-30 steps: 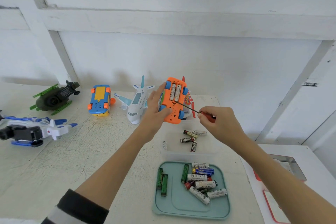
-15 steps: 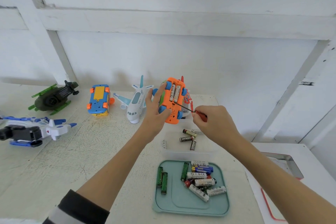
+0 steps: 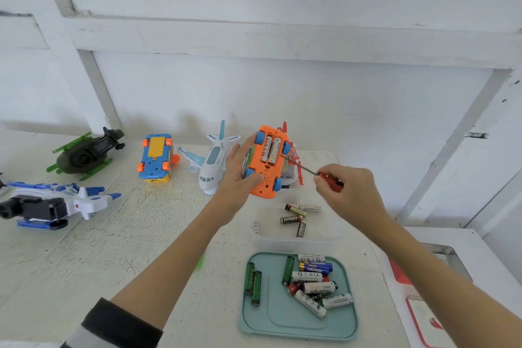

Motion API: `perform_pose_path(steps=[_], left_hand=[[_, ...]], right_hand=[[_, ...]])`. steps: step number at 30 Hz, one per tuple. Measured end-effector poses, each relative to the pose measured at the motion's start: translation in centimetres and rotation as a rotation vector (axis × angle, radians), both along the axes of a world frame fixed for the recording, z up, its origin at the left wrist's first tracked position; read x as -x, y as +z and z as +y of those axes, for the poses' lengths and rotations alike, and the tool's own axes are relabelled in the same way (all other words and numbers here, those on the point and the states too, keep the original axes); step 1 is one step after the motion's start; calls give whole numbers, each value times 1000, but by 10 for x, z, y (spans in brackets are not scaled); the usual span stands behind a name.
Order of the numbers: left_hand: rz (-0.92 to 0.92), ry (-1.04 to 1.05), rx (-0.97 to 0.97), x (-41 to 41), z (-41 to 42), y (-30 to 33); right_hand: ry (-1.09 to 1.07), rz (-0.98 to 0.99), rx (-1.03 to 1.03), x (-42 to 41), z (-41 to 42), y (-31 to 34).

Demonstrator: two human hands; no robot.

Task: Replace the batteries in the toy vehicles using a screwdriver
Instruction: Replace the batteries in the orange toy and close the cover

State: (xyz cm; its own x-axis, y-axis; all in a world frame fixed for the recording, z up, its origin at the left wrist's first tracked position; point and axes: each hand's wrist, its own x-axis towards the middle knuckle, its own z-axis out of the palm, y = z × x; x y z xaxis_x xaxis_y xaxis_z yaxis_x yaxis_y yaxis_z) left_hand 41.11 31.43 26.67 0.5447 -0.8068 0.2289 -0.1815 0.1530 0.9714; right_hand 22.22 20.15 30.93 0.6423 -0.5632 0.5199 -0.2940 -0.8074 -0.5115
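Observation:
My left hand (image 3: 240, 175) grips an orange toy car (image 3: 268, 167) with blue wheels, turned underside up above the table. Its battery bay is uncovered and shows two batteries (image 3: 270, 149). My right hand (image 3: 348, 192) pinches a red-handled screwdriver (image 3: 329, 178); its thin shaft points left and its tip reaches the car's right side by the battery bay. A clear tray (image 3: 293, 240) below the car holds several loose batteries. A teal tray (image 3: 296, 328) nearer me holds several more.
Along the back stand a white toy airplane (image 3: 212, 162), a blue and yellow toy car (image 3: 156, 158) on its back, and a green helicopter (image 3: 87, 154). A blue-white toy aircraft (image 3: 53, 203) lies at the left. A red toy is partly hidden behind the orange car.
My view shifted slightly. The orange car stays in my left hand, tilted a little more upright. My right hand keeps the screwdriver tip at the car's underside.

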Motion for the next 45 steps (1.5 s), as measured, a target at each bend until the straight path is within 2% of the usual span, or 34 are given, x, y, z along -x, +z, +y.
perform_pose_path(steps=[3, 13, 19, 27, 38, 45], left_hand=[[-79, -45, -17, 0, 5, 2], [-367, -118, -177, 1, 11, 12], [-551, -190, -307, -2, 10, 15], [-562, -232, -377, -2, 4, 18], [-677, -340, -506, -4, -2, 22], [-738, -371, -528, 1, -5, 25]], right_hand=[[-72, -4, -23, 2, -13, 10], [-92, 126, -33, 12, -19, 13], [-80, 301, -43, 25, -29, 17], [-93, 378, 134, 19, -24, 25], [-12, 745, 502, -12, -19, 56], [30, 862, 519, -28, -20, 60]])
